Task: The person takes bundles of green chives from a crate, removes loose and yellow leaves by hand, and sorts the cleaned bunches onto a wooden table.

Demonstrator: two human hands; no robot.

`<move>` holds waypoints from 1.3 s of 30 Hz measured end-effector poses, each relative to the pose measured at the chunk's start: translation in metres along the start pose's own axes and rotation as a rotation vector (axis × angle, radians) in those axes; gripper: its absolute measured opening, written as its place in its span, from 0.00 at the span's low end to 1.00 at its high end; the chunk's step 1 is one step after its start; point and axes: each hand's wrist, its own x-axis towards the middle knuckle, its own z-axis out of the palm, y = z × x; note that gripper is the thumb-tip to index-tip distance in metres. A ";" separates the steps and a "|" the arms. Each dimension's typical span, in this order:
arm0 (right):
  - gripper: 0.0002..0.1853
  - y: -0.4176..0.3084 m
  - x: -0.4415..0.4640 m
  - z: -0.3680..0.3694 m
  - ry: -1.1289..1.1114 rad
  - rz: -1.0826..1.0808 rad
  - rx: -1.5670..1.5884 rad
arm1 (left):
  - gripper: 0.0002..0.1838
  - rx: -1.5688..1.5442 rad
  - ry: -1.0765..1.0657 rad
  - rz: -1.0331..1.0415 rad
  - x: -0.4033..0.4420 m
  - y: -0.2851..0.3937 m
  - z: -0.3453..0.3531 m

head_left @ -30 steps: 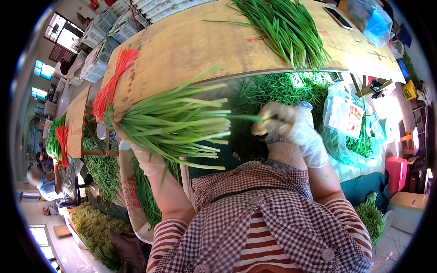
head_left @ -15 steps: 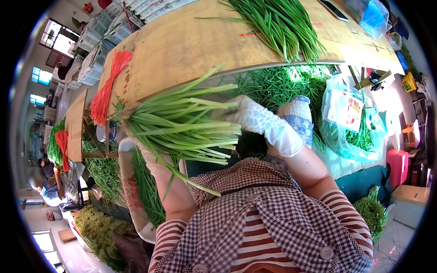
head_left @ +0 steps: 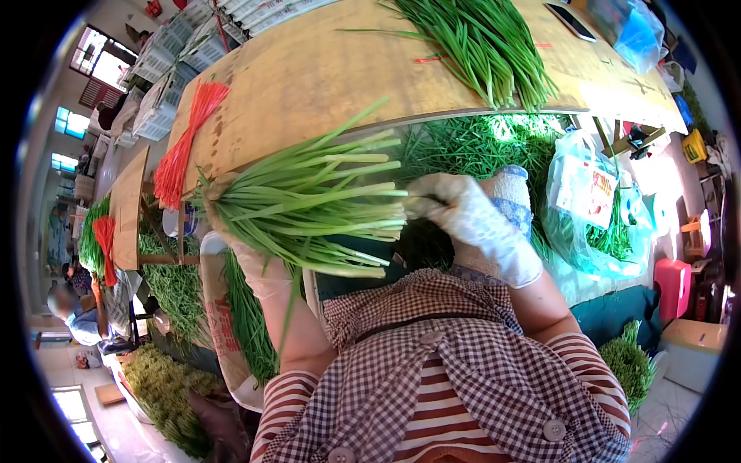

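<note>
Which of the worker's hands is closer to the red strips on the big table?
The left. The left hand, gripping the green bunch, is close beside the red strips; the right hand is farther off, by the bunch's pale ends.

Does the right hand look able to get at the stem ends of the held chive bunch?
Likely yes: the right hand is right beside the stem ends, with nothing visible in the way.

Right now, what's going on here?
The person's gloved left hand holds a fanned bunch of long green stalks. The white-gloved right hand is at the pale stalk ends; whether it grips any is unclear. Another green bunch lies on the yellowish wooden table, thin red strips at its left edge.
</note>
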 end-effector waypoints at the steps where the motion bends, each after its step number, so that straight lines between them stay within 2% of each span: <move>1: 0.10 0.002 -0.004 -0.012 -0.069 0.147 0.203 | 0.05 0.039 0.016 0.024 0.000 0.005 -0.002; 3: 0.11 0.028 -0.013 -0.045 0.155 0.313 0.221 | 0.06 0.082 0.032 0.045 -0.001 0.012 -0.001; 5: 0.13 0.086 -0.019 -0.068 0.427 0.467 -0.323 | 0.06 0.053 0.027 0.038 -0.005 0.011 0.004; 8: 0.15 0.041 -0.005 -0.049 0.226 0.295 0.002 | 0.07 -0.120 -0.038 -0.058 -0.001 0.001 0.004; 9: 0.17 0.021 0.003 -0.037 0.095 0.235 0.073 | 0.08 -0.188 -0.068 -0.102 0.001 -0.003 0.004; 10: 0.18 0.008 0.011 -0.025 -0.020 0.210 0.171 | 0.10 -0.033 -0.028 -0.032 0.017 0.004 -0.024; 11: 0.17 0.019 0.019 -0.009 -0.130 0.252 0.298 | 0.10 -0.041 -0.013 -0.103 0.014 -0.003 -0.016; 12: 0.16 -0.017 0.021 -0.002 -0.137 0.329 0.366 | 0.10 -0.047 0.002 -0.171 0.007 -0.014 -0.002; 13: 0.14 -0.007 0.025 0.008 -0.112 0.107 0.390 | 0.11 -0.053 0.018 -0.237 0.004 -0.019 0.006; 14: 0.13 0.000 0.028 0.013 -0.102 0.090 0.406 | 0.10 0.164 0.196 -0.106 0.009 -0.019 0.005; 16: 0.11 0.002 0.033 0.007 -0.110 0.108 0.525 | 0.11 0.186 0.261 -0.125 0.002 -0.016 0.013; 17: 0.12 -0.010 0.030 0.003 0.002 0.198 0.578 | 0.12 0.195 0.294 -0.133 -0.003 -0.014 0.017; 18: 0.12 -0.008 0.027 -0.004 0.064 0.170 0.599 | 0.16 0.223 0.210 -0.151 0.000 -0.001 -0.005; 19: 0.13 -0.003 0.022 -0.016 0.125 0.142 0.619 | 0.17 0.277 0.252 -0.136 -0.002 0.003 0.000; 21: 0.13 0.023 0.019 -0.040 0.120 -0.006 1.007 | 0.18 0.378 0.339 -0.103 -0.006 0.009 0.011; 22: 0.13 0.038 0.020 -0.053 0.165 -0.014 1.085 | 0.20 0.300 0.330 -0.142 -0.004 0.019 0.005; 23: 0.15 0.050 0.016 -0.057 0.288 -0.031 1.081 | 0.20 0.293 0.353 -0.106 -0.002 0.021 0.004; 24: 0.14 0.068 0.014 -0.061 0.346 0.108 0.570 | 0.20 0.284 0.375 -0.069 0.000 0.022 0.003; 26: 0.14 0.056 0.009 -0.058 0.416 0.330 -0.435 | 0.20 0.219 0.397 -0.061 0.001 0.025 0.002; 29: 0.13 0.023 0.011 -0.031 0.437 0.158 0.339 | 0.19 0.337 0.475 0.012 0.016 0.028 -0.020; 30: 0.11 0.009 0.013 -0.021 0.482 -0.002 0.138 | 0.19 0.355 0.479 0.003 0.014 0.026 -0.018; 31: 0.15 0.006 0.017 -0.017 0.486 -0.138 -0.123 | 0.18 0.373 0.481 -0.006 0.012 0.023 -0.012; 33: 0.22 -0.012 0.026 -0.008 0.537 -0.144 -0.358 | 0.17 0.362 0.467 -0.013 0.014 0.023 -0.017; 34: 0.28 -0.008 0.032 -0.005 0.465 -0.033 -0.221 | 0.17 0.332 0.451 -0.011 0.018 0.023 -0.024; 35: 0.26 -0.008 0.036 0.000 0.405 0.068 -0.002 | 0.17 0.302 0.435 -0.008 0.021 0.024 -0.031; 37: 0.24 -0.005 0.043 0.007 0.328 0.215 0.226 | 0.17 0.310 0.426 -0.006 0.022 0.021 -0.036; 39: 0.20 -0.004 0.043 0.012 0.305 0.194 0.351 | 0.16 0.301 0.424 -0.005 0.020 0.020 -0.033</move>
